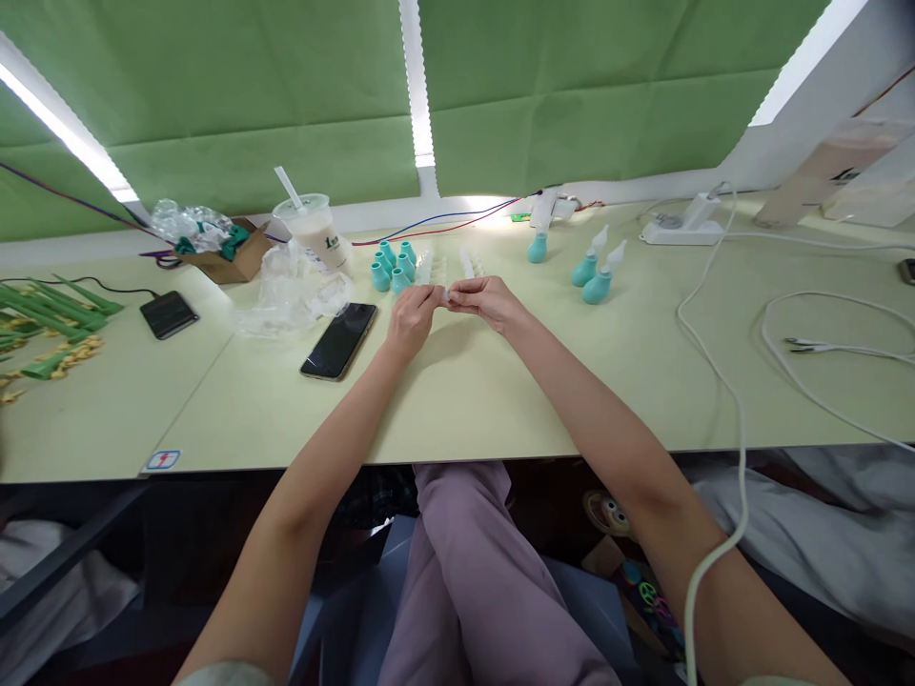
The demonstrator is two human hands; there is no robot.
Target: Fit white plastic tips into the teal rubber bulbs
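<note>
My left hand (411, 319) and my right hand (490, 301) meet above the table, fingertips closed together. Between them is a small whitish translucent piece (446, 297), mostly covered by the fingers. Just beyond lie translucent white pieces in a left group (424, 267) and a right group (468, 262). Several open-necked teal rubber bulbs (381, 276) stand to the left of these. On the right, a teal bulb (538, 250) and a front teal bulb (597, 288) carry translucent white tips, as does another teal bulb (582, 272) beside the front one.
A black phone (338, 341) lies left of my left forearm. Behind it are a crumpled plastic bag (286, 295), a drink cup with a straw (315, 233) and a cardboard box (239, 259). At right are a power strip (682, 232) and a white cable (715, 357) crossing the table edge.
</note>
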